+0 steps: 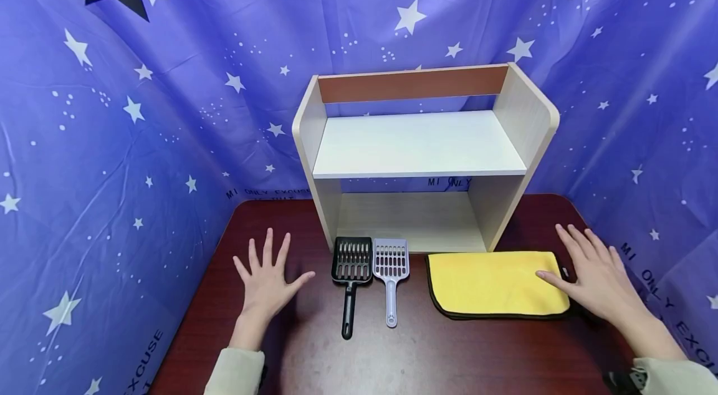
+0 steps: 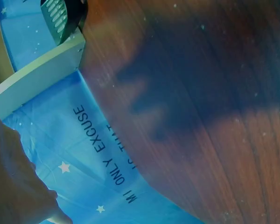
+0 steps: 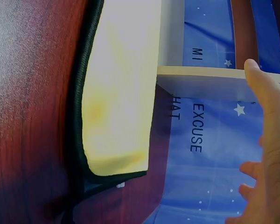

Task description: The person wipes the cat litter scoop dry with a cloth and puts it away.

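Observation:
In the head view my left hand (image 1: 266,283) is spread over the table's left side, fingers straight, holding nothing. To its right lie two slotted litter scoops, a black scoop (image 1: 351,270) and a grey-lilac scoop (image 1: 391,264), side by side with handles toward me. My right hand (image 1: 603,276) hovers by the right end of a folded yellow cloth (image 1: 496,286) with dark edging; its thumb overlaps the cloth in the head view. In the right wrist view the hand (image 3: 270,154) appears apart from the cloth (image 3: 116,107). Part of the left hand (image 2: 18,177) shows in the left wrist view.
A two-tier wooden shelf (image 1: 419,144) stands at the back of the dark red-brown table (image 1: 426,357); the scoop heads lie at its front edge. Blue star-patterned curtains (image 1: 185,102) hang behind and at both sides.

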`<state>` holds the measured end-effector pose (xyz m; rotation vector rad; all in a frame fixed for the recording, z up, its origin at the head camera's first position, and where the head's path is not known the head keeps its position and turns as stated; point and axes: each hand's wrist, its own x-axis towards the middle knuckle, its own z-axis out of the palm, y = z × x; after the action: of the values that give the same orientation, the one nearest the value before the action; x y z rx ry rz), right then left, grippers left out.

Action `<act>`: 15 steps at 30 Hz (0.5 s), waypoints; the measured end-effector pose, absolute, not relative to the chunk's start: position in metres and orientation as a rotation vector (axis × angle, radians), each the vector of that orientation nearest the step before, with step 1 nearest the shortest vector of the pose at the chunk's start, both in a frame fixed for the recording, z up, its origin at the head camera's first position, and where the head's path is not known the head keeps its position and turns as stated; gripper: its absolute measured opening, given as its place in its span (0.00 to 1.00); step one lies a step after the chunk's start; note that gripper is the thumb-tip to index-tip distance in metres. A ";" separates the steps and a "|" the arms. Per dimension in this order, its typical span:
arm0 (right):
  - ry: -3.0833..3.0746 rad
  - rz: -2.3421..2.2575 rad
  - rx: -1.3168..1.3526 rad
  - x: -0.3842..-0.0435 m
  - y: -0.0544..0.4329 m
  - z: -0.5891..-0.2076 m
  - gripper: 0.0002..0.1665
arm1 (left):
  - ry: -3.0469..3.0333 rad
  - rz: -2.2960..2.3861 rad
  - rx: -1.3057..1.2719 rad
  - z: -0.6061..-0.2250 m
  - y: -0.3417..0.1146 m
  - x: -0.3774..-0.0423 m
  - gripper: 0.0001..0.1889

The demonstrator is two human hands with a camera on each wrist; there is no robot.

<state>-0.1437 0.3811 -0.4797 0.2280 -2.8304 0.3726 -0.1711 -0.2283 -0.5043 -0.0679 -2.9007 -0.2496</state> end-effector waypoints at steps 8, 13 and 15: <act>-2.807 0.399 0.305 -0.142 0.378 -0.488 0.59 | -2.896 -0.248 -0.080 -0.513 -0.223 -0.166 0.55; -2.829 0.404 0.319 -0.141 0.374 -0.492 0.57 | -2.884 -0.258 -0.094 -0.519 -0.219 -0.162 0.55; -2.834 0.404 0.326 -0.141 0.372 -0.494 0.57 | -2.880 -0.253 -0.101 -0.522 -0.218 -0.161 0.55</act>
<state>-0.1412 0.3723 -0.4942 0.3263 -2.8341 0.4037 -0.1611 -0.2177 -0.5222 -0.1010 -2.8796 -0.2533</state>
